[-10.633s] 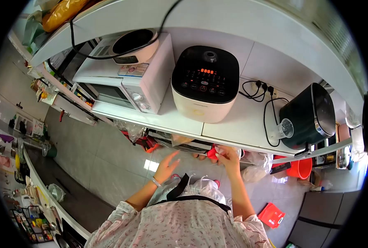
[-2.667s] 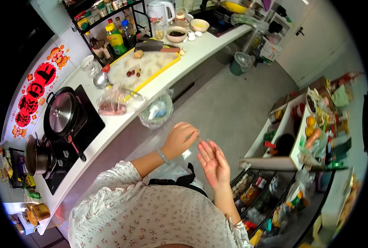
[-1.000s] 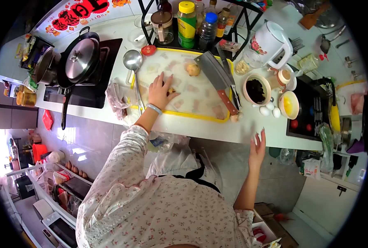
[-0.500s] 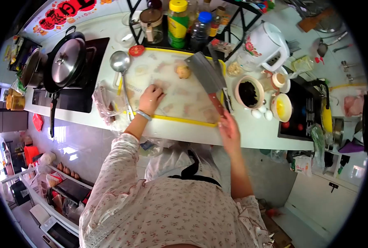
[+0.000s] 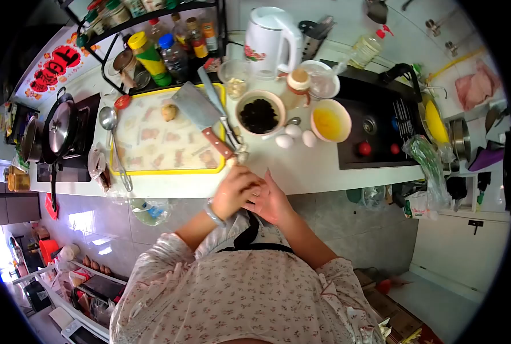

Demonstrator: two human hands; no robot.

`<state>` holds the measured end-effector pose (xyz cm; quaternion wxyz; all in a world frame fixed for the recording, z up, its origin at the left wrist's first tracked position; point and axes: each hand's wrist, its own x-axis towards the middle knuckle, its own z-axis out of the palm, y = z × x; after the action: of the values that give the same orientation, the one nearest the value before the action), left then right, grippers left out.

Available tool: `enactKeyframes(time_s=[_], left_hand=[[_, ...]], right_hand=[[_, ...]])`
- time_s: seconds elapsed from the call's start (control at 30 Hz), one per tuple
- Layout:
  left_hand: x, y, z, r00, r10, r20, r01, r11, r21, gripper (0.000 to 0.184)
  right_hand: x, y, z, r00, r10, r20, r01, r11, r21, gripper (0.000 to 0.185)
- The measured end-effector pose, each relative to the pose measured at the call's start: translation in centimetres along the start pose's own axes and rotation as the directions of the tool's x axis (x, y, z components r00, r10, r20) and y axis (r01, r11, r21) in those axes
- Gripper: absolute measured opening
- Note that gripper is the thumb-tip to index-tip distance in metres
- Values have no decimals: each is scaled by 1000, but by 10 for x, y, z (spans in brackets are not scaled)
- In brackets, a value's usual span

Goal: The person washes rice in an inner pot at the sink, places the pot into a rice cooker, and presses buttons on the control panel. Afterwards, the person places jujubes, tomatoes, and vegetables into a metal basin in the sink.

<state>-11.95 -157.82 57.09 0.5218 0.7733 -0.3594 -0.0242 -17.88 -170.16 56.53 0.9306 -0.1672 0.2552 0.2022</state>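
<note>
My left hand (image 5: 231, 194), with a band at the wrist, is closed with curled fingers over the palm of my right hand; what it holds, if anything, is hidden. My right hand (image 5: 274, 202) is palm up, fingers stretched, partly covered by the left. Just beyond them a cleaver with a red-brown handle (image 5: 217, 143) and a knife (image 5: 212, 92) lie across the right side of the yellow-rimmed cutting board (image 5: 146, 136). Garlic (image 5: 242, 156) sits by the cleaver handle. On the board is a round, light-brown piece (image 5: 168, 112).
Right of the board are a bowl of dark food (image 5: 259, 114), several white eggs (image 5: 293, 131), a bowl of yellow liquid (image 5: 329, 121), a white kettle (image 5: 268, 43) and a sink (image 5: 376, 109). Left are a ladle (image 5: 108, 118) and a lidded pan (image 5: 62, 123). A bottle rack (image 5: 143, 26) stands behind.
The view has turned right. My left hand has left the board and met my right hand at the counter edge. My right hand has moved off the cleaver handle. The small pieces seen earlier on the board no longer show.
</note>
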Motion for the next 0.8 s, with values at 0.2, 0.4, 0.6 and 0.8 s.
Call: enactKeyframes(time_s=[0.2, 0.4, 0.6, 0.8], left_hand=[[15, 35, 90, 971, 166, 173, -176, 983, 46, 29], [24, 67, 98, 959, 202, 200, -244, 946, 213, 36], [28, 69, 84, 960, 162, 229, -185, 979, 84, 45], [36, 51, 66, 995, 61, 84, -53, 994, -97, 51]], right_hand=[[-47, -33, -65, 974, -227, 26, 220, 962, 162, 39], [-54, -50, -77, 961, -274, 26, 262, 938, 229, 36], [-57, -52, -62, 943, -333, 29, 318, 920, 228, 30], [-76, -85, -70, 933, -358, 27, 342, 909, 240, 28]])
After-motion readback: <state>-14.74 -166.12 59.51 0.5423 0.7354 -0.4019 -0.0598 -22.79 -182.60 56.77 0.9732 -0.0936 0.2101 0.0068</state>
